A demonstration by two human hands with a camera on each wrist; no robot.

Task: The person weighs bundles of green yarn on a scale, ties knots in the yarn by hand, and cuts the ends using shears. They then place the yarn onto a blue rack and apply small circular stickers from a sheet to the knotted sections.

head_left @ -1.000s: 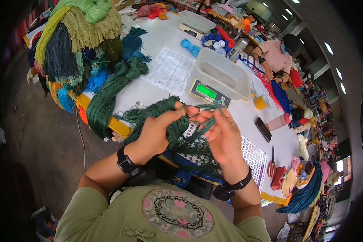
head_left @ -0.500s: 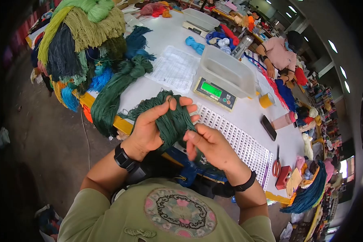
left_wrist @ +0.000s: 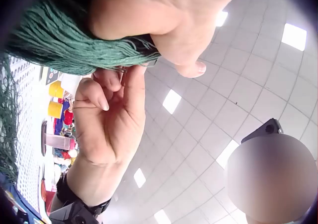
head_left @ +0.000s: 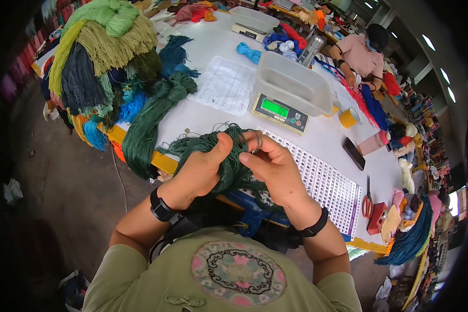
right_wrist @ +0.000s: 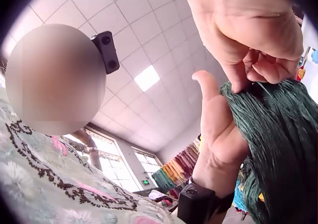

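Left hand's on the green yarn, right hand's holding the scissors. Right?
Not the scissors: the right hand pinches the green yarn too. Head view shows the scissors lying on the table.

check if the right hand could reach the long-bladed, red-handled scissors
Probably not yet: the right hand pinches dark green thread. Once freed, likely yes: nothing covers the red-handled scissors on the white tabletop.
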